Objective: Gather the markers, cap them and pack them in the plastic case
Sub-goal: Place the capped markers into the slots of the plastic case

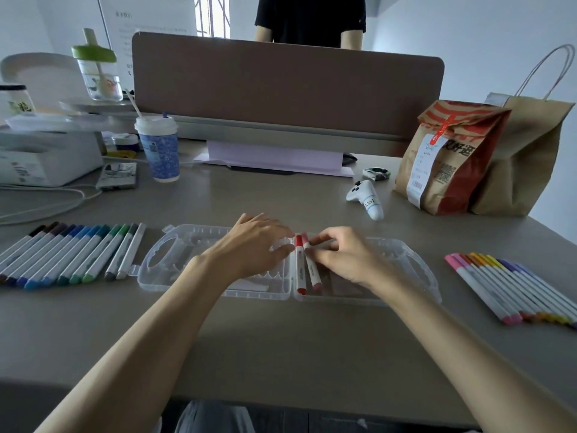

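clear plastic case point(259, 295) lies open flat on the desk point(281, 339), and packing looks to be at its start: only two markers are in it, both capped, side by side just right of the hinge. the red marker point(299, 267) lies straight. the second marker point(313, 270), a paler red, is just beside it and slants a little.

the left hand point(253, 245) lies over the left half, fingers nearly straight and holding nothing, with its fingertips point(282, 250) at the red marker's cap end, as if steadying it. the right hand point(340, 257) has its fingers curled, and thumb and forefinger seem to pinch the second marker near its cap. the rest of that marker runs toward the person, clear of the hand.

the step in hand, i judge, is seating the second marker beside the first. the next move calls for pressing it down parallel, letting go, then reaching out. the cool row point(71, 254) lies well left of the case and the warm row point(512, 289) well right — both appear capped, so what's left is mostly carrying.
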Action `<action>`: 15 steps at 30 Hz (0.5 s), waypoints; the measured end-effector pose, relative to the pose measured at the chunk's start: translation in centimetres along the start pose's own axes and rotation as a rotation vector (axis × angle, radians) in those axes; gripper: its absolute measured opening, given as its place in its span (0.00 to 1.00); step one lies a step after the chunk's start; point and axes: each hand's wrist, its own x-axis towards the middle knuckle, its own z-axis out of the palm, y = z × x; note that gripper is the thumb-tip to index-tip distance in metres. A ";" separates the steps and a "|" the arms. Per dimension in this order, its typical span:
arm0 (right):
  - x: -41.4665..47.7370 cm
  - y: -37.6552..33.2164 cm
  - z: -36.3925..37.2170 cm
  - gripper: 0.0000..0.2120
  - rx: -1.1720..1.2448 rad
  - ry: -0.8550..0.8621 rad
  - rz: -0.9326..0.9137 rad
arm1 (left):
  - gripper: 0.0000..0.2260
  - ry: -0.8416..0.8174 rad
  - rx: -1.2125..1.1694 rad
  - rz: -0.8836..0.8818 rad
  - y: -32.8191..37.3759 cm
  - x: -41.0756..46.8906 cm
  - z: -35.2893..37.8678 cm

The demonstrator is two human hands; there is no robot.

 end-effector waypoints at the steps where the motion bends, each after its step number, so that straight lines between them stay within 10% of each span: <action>1: 0.0 0.1 0.1 0.16 -0.016 0.011 -0.010 | 0.16 0.002 -0.001 -0.001 0.0 0.0 0.0; 15: -0.2 1.2 0.4 0.10 -0.274 0.083 -0.154 | 0.16 -0.032 -0.030 -0.035 0.3 -0.2 -0.1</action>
